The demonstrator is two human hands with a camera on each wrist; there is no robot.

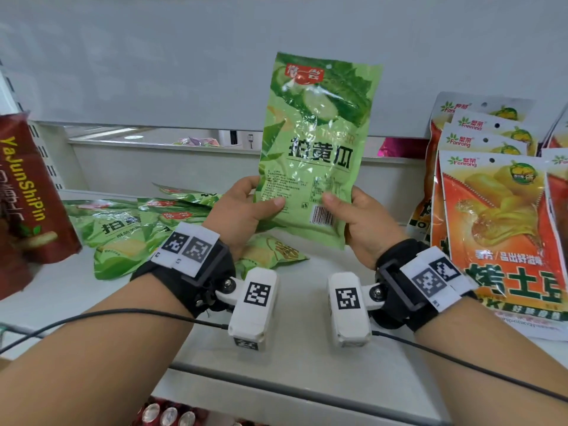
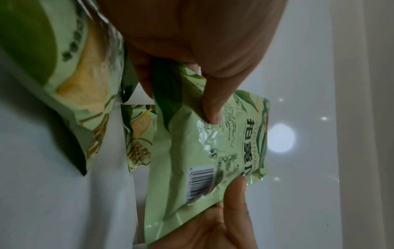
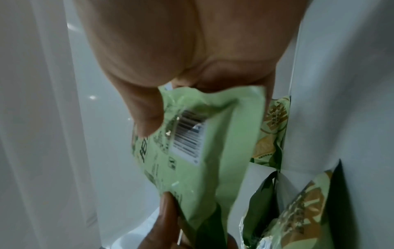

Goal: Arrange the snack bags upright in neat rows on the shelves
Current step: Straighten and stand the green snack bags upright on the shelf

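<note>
Both hands hold one green cucumber bag (image 1: 313, 149) upright above the white shelf (image 1: 292, 348), back side to the head camera, barcode at lower right. Left hand (image 1: 242, 213) pinches the lower left edge, thumb on the printed face, fingers hidden behind the film. Right hand (image 1: 365, 222) pinches the lower right corner likewise, thumb beside the barcode. Both wrist views confirm each thumb pressed on the bag; the top of the bag is cut off there. Beyond the hands, loose green bags (image 1: 129, 229) lie flat in a heap, partly hidden by the left wrist. Orange bags (image 1: 491, 229) stand in overlapping rows at right, cropped by the frame. A brown bag (image 1: 27, 195) at far left is likewise cropped.
</note>
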